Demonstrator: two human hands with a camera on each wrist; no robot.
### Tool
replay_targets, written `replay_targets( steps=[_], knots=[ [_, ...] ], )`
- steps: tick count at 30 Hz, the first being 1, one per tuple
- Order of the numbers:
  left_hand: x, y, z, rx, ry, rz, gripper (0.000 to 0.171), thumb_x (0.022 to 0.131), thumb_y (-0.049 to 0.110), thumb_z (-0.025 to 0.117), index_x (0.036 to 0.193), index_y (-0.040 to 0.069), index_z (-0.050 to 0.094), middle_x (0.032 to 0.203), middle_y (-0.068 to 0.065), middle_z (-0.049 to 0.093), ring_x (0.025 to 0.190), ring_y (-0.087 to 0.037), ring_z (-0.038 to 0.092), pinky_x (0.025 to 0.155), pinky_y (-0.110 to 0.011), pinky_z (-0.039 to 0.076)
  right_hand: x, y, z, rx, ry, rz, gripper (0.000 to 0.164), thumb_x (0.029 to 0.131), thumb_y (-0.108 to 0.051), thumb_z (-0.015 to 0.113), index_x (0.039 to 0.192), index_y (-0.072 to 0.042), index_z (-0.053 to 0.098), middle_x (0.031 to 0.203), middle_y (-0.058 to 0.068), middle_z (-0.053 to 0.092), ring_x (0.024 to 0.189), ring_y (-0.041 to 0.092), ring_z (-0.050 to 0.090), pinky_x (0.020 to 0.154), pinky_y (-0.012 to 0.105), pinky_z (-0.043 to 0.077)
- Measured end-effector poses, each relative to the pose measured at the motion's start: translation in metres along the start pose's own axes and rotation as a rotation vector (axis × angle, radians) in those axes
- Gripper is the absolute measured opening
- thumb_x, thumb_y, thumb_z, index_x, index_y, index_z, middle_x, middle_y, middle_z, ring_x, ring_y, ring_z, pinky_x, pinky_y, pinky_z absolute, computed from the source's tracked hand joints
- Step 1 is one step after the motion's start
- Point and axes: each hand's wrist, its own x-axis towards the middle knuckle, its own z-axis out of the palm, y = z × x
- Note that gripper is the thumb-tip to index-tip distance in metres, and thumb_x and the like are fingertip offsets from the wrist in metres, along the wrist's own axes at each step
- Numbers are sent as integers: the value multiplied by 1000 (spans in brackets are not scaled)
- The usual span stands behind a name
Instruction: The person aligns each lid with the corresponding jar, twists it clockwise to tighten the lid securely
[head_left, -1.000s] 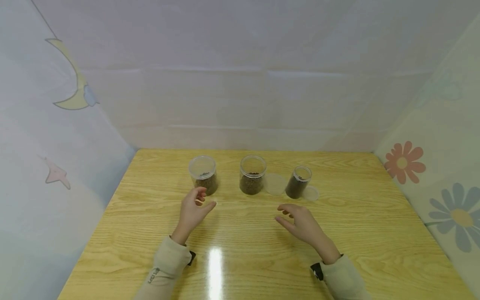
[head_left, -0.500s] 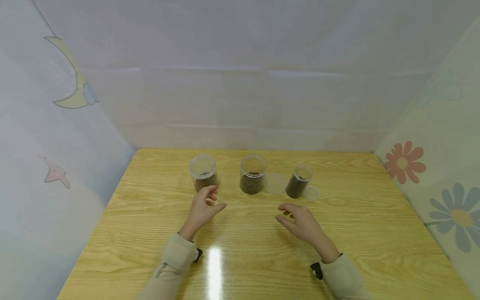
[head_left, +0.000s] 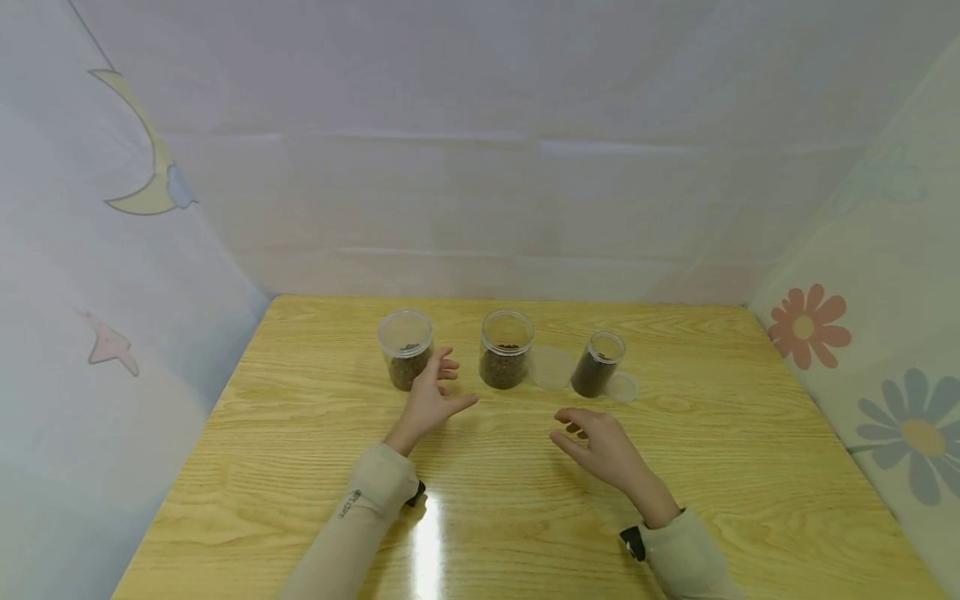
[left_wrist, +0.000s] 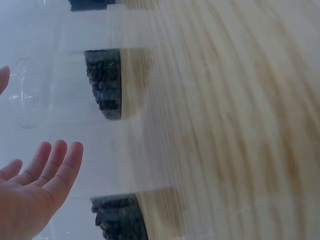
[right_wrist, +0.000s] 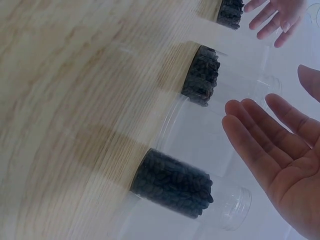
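Three clear jars of dark beans stand in a row along the back of the table. My left hand, thumb spread from the fingers, is in front of the left jar and partly covers it; nothing is in its grasp. The middle jar stands just beyond that hand to the right, about half full. My right hand hovers in front of the narrow right jar, its fingers loosely bent around nothing. In the right wrist view the narrow jar looks fuller than the middle jar.
A pale round lid lies between the middle and right jars. A smaller lid lies just right of the narrow jar. The wooden table ends at cloth walls at the back and sides.
My left hand has moved right and a little forward, from before the left jar toward the middle one. The right hand and the jars have stayed in place.
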Motion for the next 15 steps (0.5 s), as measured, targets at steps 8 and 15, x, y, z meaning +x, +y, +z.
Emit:
replay_targets(
  steps=[8, 15],
  knots=[
    [14, 11, 12, -53, -25, -37, 95, 75, 15, 76, 144, 7, 11, 134, -27, 32, 120, -42, 35, 93, -55, 36, -2, 0, 0, 1, -17, 13, 27, 87, -20, 62, 105, 0, 62, 98, 16, 65, 80, 26, 63, 65, 36, 53],
    [33, -4, 24, -23, 9, -68, 103, 71, 28, 79, 146, 14, 9, 140, -22, 28, 124, -37, 34, 95, -52, 36, -2, -2, -1, 3, -29, 24, 29, 87, -20, 62, 107, 1, 61, 100, 17, 64, 81, 28, 63, 66, 38, 53]
  ],
)
